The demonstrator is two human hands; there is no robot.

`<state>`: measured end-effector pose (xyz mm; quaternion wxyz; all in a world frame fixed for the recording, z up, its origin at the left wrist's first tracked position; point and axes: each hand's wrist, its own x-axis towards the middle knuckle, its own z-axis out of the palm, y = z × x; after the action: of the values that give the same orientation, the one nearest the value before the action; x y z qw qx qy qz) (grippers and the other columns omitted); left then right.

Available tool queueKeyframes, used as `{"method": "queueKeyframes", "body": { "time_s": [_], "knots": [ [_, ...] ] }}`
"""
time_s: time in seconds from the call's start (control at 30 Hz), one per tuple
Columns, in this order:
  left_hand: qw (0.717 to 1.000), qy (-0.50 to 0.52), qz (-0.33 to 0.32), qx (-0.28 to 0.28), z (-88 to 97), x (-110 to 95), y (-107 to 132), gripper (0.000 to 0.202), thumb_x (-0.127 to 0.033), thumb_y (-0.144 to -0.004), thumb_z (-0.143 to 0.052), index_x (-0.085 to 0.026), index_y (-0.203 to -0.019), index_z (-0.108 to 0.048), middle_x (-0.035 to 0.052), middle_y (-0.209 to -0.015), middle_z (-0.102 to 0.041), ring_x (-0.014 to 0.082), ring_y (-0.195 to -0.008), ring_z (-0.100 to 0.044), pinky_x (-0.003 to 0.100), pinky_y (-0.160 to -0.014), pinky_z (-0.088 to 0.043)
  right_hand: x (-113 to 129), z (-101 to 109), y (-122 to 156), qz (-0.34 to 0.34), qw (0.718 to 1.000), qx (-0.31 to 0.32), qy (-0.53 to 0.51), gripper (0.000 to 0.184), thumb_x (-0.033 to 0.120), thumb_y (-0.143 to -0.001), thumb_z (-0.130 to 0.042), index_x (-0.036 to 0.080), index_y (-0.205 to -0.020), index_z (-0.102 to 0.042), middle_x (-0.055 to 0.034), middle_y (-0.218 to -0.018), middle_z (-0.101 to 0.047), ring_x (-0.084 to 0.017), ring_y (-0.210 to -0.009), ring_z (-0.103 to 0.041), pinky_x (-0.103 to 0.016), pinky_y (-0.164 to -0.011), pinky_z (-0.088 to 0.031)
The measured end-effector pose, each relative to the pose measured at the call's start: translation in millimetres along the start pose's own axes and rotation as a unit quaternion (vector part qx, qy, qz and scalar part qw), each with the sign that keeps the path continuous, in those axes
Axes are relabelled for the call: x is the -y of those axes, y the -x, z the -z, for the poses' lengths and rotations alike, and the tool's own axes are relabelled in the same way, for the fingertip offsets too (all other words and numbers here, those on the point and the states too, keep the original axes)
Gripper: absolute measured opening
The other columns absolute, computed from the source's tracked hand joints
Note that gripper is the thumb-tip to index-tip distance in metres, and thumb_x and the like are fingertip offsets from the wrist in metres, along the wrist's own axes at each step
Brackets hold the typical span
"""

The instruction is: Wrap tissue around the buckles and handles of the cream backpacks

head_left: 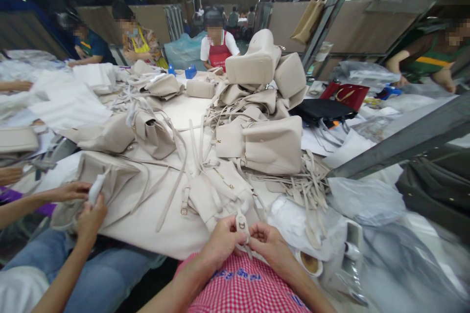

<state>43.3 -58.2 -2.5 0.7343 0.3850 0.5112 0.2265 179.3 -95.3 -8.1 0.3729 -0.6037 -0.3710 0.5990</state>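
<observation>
Close to my lap, both hands meet at a beige strap (241,212) with a small metal ring on it. My left hand (224,235) pinches the strap from its left side. From the right, the fingers of my right hand (267,240) are closed on the strap's lower part. Just beyond them lies a beige handbag (223,188) with a gold zipper, and the strap seems to join it. A strap end with a buckle (184,201) rests left of that bag. The strap's underside is hidden by my fingers.
Beige bags (271,144) are heaped in the middle, with loose straps (312,181) at their right. A cup of brown liquid (310,264) stands by my right forearm. A slanting metal beam (400,139) crosses the right. At left, a co-worker's hands (90,210) handle another bag.
</observation>
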Motion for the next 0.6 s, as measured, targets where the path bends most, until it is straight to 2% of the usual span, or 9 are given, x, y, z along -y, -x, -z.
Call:
{"method": "queueKeyframes", "body": {
  "time_s": [0.1, 0.23, 0.3, 0.4, 0.43, 0.6],
  "knots": [
    [1.0, 0.016, 0.013, -0.001, -6.3, 5.7, 1.3, 0.021, -0.015, -0.056, -0.056, -0.017, -0.077, -0.054, -0.0028, -0.064, -0.057, 0.0128, -0.05, -0.055, 0.023, -0.046, -0.043, -3.3, 4.3, 2.6, -0.024, 1.0, 0.018, -0.011, 0.018, 0.031, -0.06, -0.072, 0.019, -0.062, -0.058, 0.0057, -0.051, -0.058, -0.011, -0.05, -0.05, -0.024, -0.051, -0.037],
    [1.0, 0.02, -0.014, 0.001, -13.6, 16.5, 2.3, 0.022, -0.013, -0.057, -0.053, -0.017, -0.079, -0.053, -0.0038, -0.066, -0.054, 0.0117, -0.053, -0.052, 0.024, -0.052, -0.042, -3.3, 11.4, 7.5, -0.053, 0.998, 0.041, -0.016, 0.013, 0.027, -0.058, -0.068, 0.019, -0.062, -0.058, 0.0062, -0.048, -0.056, -0.01, -0.047, -0.049, -0.023, -0.05, -0.036],
    [0.997, -0.032, -0.057, -0.029, -17.4, 22.9, 4.4, 0.019, -0.013, -0.06, -0.054, -0.017, -0.079, -0.054, -0.0036, -0.067, -0.053, 0.0119, -0.057, -0.05, 0.024, -0.055, -0.04, -5.2, 15.2, 9.0, -0.074, 0.996, 0.044, -0.02, 0.011, 0.026, -0.058, -0.065, 0.018, -0.062, -0.058, 0.0062, -0.047, -0.055, -0.01, -0.047, -0.048, -0.023, -0.049, -0.036],
    [0.973, -0.133, -0.149, -0.115, -22.0, 33.9, 8.8, 0.007, -0.014, -0.067, -0.055, -0.018, -0.073, -0.055, -0.0035, -0.067, -0.052, 0.0122, -0.064, -0.045, 0.024, -0.06, -0.036, -11.1, 19.0, 10.3, -0.1, 0.993, 0.047, -0.033, 0.015, 0.029, -0.058, -0.068, 0.017, -0.06, -0.058, 0.0062, -0.046, -0.054, -0.009, -0.046, -0.047, -0.022, -0.048, -0.035],
    [0.969, -0.134, -0.16, -0.134, -22.9, 37.8, 9.9, 0.005, -0.015, -0.068, -0.056, -0.018, -0.071, -0.054, -0.0037, -0.066, -0.051, 0.0121, -0.064, -0.044, 0.024, -0.06, -0.035, -13.4, 19.6, 10.8, -0.105, 0.992, 0.05, -0.042, 0.018, 0.03, -0.058, -0.069, 0.017, -0.059, -0.057, 0.0062, -0.046, -0.054, -0.009, -0.046, -0.047, -0.022, -0.048, -0.035],
    [0.986, 0.043, -0.079, -0.138, -27.4, 57.1, 10.8, 0.017, -0.019, -0.063, -0.063, -0.017, -0.076, -0.054, -0.0033, -0.067, -0.053, 0.0126, -0.061, -0.049, 0.024, -0.056, -0.037, -24.8, 20.3, 15.3, -0.161, 0.967, 0.092, -0.174, 0.032, 0.038, -0.057, -0.08, 0.015, -0.067, -0.061, 0.0031, -0.055, -0.061, -0.008, -0.05, -0.056, -0.02, -0.053, -0.043]
  ]
}}
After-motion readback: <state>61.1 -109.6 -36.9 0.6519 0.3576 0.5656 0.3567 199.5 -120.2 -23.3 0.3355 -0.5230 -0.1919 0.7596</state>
